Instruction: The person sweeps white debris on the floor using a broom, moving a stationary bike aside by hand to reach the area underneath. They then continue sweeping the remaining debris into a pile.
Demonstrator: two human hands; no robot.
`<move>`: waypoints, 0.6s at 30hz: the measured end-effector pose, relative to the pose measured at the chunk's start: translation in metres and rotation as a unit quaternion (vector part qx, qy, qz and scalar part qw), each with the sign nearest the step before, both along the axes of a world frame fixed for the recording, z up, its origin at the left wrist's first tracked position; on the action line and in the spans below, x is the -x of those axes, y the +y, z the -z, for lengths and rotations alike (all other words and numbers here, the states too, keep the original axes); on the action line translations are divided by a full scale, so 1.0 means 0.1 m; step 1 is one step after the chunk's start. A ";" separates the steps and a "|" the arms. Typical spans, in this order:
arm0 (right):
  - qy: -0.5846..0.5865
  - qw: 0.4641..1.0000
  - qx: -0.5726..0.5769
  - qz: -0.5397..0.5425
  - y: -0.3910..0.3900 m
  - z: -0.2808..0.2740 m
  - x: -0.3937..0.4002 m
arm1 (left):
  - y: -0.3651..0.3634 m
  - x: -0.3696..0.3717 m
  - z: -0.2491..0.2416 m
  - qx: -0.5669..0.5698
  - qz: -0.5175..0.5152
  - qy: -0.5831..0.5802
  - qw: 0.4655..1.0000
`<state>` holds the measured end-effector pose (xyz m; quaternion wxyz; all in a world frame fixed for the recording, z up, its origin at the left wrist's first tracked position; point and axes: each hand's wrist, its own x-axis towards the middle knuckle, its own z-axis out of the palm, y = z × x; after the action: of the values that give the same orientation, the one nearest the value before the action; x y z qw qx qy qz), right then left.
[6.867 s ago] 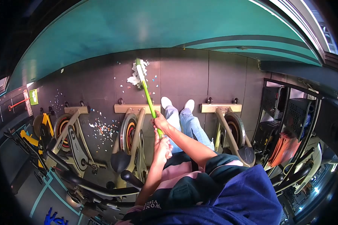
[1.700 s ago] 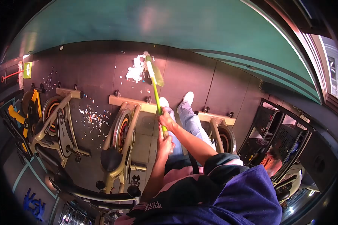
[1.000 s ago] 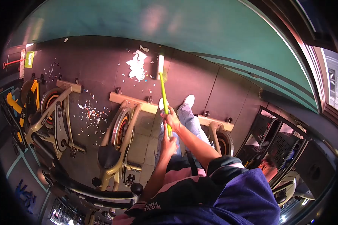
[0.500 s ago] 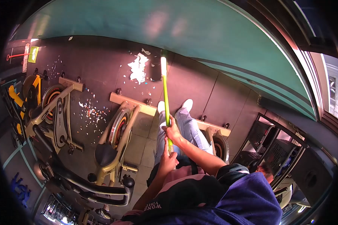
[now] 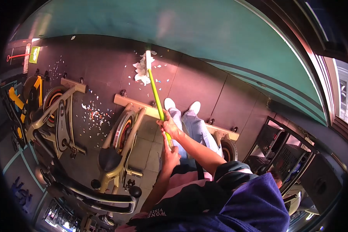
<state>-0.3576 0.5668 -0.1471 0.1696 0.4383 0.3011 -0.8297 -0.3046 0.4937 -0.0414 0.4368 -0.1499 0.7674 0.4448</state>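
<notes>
A broom with a yellow-green handle point(image 5: 155, 89) reaches out from my body toward the wall. Its white head point(image 5: 148, 60) is over a pile of crumpled white scraps point(image 5: 140, 72) on the dark floor, partly covering it. My right hand point(image 5: 169, 126) is closed round the middle of the handle. Lower down, close to my waist, my left hand point(image 5: 170, 156) grips the handle's near end. Small white and coloured bits lie around the pile.
Exercise bikes point(image 5: 121, 143) stand at left, with more scattered bits point(image 5: 96, 116) between them. A green dustpan point(image 5: 34, 55) with a red handle is at far left. The teal wall point(image 5: 116, 23) runs along the far side. Black crates point(image 5: 292, 154) sit in a rack at right.
The broom head has swung left from beside the white scraps to over them. Both my hands have shifted slightly left and up with the handle, still gripping it.
</notes>
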 end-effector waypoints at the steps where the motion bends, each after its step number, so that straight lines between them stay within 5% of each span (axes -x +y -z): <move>1: -0.010 0.999 -0.032 -0.017 -0.04 -0.12 -0.03 | -0.07 -0.01 -0.10 -0.012 0.007 0.002 1.000; 5: -0.067 0.993 -0.094 -0.026 -0.22 -0.44 -0.21 | -0.29 -0.01 -0.53 -0.041 0.030 -0.040 0.998; 12: -0.155 0.984 0.021 0.091 -0.44 0.06 -0.41 | -0.42 0.11 -0.20 -0.053 -0.005 -0.153 0.987; 18: -0.074 0.987 0.097 0.104 -0.38 0.29 -0.18 | -0.26 0.07 0.03 0.049 0.040 -0.009 0.998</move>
<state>-0.3393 0.5283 -0.1760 0.1457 0.5085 0.1583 -0.8337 -0.3116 0.4674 -0.0448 0.4533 -0.1446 0.7895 0.3877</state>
